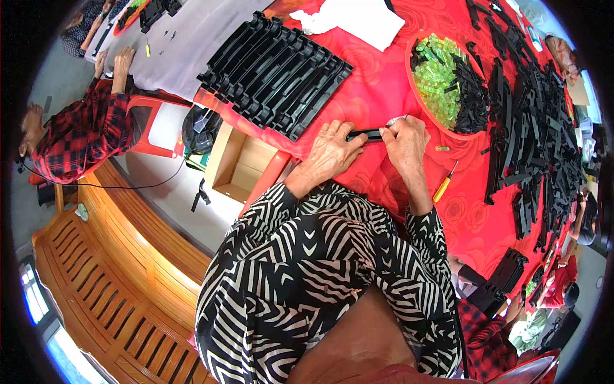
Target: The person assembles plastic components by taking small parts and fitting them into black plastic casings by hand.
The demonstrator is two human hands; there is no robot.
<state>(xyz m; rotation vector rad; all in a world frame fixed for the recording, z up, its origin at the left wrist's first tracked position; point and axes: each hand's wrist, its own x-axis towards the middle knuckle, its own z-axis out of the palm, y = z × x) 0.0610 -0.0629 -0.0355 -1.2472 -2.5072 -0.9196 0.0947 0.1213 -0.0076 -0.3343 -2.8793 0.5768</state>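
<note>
Between my two hands lies a black plastic strip, level just above the red cloth. My left hand is closed around its left end, and the fingers of my right hand pinch its right end. Past my left hand, several long black plastic parts lie side by side in a neat row. Ahead of my right hand stands a red basin holding yellow-green translucent pieces and small black pieces. A screwdriver with a yellow handle and a tiny yellow-green piece lie beside my right hand.
Loose black plastic parts are heaped over the table's right side. White paper lies at the far edge. A cardboard box and a wooden bench stand at left. People sit nearby, one in a checked shirt.
</note>
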